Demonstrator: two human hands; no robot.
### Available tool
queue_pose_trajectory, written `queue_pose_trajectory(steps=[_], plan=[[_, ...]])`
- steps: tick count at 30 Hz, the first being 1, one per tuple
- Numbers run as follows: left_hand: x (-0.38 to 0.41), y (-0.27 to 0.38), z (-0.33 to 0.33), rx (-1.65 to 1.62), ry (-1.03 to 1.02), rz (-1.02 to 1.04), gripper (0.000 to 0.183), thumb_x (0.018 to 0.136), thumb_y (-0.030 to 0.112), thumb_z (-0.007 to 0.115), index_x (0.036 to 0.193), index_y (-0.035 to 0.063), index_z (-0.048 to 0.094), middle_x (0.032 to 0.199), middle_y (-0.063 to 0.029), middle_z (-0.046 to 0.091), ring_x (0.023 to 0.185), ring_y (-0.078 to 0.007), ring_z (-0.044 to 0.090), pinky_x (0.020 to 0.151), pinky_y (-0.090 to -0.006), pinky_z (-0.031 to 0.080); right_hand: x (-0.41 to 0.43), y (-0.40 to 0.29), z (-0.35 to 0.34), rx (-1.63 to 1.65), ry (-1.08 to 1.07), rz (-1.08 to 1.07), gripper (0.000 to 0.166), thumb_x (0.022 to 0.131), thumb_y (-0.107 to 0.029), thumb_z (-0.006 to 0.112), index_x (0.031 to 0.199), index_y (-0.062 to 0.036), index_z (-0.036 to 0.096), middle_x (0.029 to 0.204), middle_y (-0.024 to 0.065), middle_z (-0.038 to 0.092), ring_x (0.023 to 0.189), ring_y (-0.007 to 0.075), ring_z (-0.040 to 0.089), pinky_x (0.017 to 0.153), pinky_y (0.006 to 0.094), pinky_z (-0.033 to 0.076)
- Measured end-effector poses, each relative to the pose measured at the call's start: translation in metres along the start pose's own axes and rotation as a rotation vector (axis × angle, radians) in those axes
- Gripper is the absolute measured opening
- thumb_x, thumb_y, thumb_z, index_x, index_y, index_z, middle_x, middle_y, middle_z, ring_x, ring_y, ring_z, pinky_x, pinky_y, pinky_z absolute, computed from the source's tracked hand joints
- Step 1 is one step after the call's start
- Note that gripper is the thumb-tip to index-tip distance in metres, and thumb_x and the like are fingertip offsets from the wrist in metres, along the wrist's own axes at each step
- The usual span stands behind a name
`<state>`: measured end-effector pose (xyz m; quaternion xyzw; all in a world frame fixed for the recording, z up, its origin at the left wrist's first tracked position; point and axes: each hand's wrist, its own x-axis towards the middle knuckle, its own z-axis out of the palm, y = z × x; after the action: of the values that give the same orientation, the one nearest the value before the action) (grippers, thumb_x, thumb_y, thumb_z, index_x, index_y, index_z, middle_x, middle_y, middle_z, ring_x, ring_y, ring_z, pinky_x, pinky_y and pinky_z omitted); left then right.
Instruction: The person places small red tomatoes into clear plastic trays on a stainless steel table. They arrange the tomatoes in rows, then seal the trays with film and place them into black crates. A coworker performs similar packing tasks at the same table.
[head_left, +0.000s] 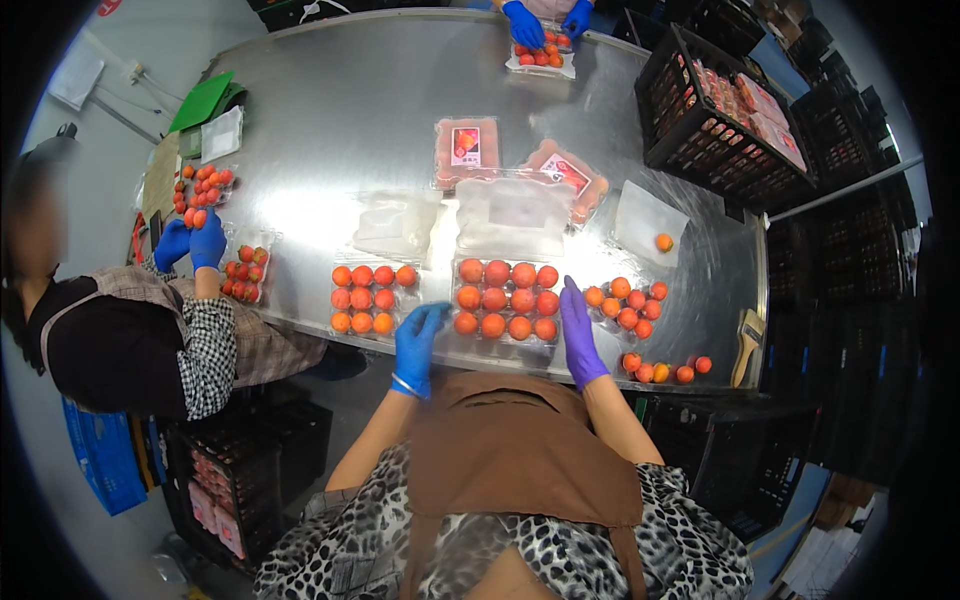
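My left hand (417, 343), in a blue glove, is beside the left edge of an open clear plastic clamshell (455, 341). My right hand (580, 334), in a purple glove, lies flat along the opposite edge, thumb apart. Between them, orange-red round fruits (493, 298) fill the clamshell's base in three rows. Its raised lid (514, 214) leans back over two closed, labelled packs. Neither hand grasps a fruit; whether the palms press the clamshell cannot be told. Left of my left hand is a second open clamshell (397, 232) with fruits (361, 298) and a gap at its right side.
Loose fruits (627, 307) lie to the right, near a white pad (649, 223) and a brush (748, 346). A black crate (720, 120) of packs stands at the back right. Co-workers' gloved hands (196, 241) handle fruits at the left and the far edge (525, 26) of the metal table.
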<state>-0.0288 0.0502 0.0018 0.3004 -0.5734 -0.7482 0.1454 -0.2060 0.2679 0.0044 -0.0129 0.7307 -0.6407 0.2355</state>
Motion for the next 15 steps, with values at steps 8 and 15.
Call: queue_pose_trajectory(steps=[8, 15], plan=[[0.039, -0.039, 0.019, 0.027, -0.147, -0.114, 0.065, 0.103, 0.034, 0.050, 0.155, 0.0035, 0.026, 0.151, -0.0133, 0.041, 0.135, -0.0207, 0.041, 0.112, -0.0346, 0.035, -0.018, 0.016, 0.014, 0.352, -0.098, 0.320, 0.072, 0.103, -0.051, 0.044, 0.156, -0.0045, 0.027, 0.155, 0.0105, 0.036, 0.140, 0.0210, 0.037, 0.114, 0.0337, 0.030], [0.040, -0.069, -0.002, 0.316, -0.047, 0.120, 0.077, 0.093, 0.021, 0.063, 0.155, -0.0023, 0.022, 0.153, -0.0195, 0.037, 0.139, -0.0276, 0.039, 0.114, -0.0369, 0.033, -0.043, 0.042, 0.019, 0.165, -0.095, 0.061, 0.067, 0.102, -0.030, 0.049, 0.158, -0.0086, 0.020, 0.155, 0.0136, 0.035, 0.135, 0.0220, 0.043, 0.107, 0.0324, 0.038]])
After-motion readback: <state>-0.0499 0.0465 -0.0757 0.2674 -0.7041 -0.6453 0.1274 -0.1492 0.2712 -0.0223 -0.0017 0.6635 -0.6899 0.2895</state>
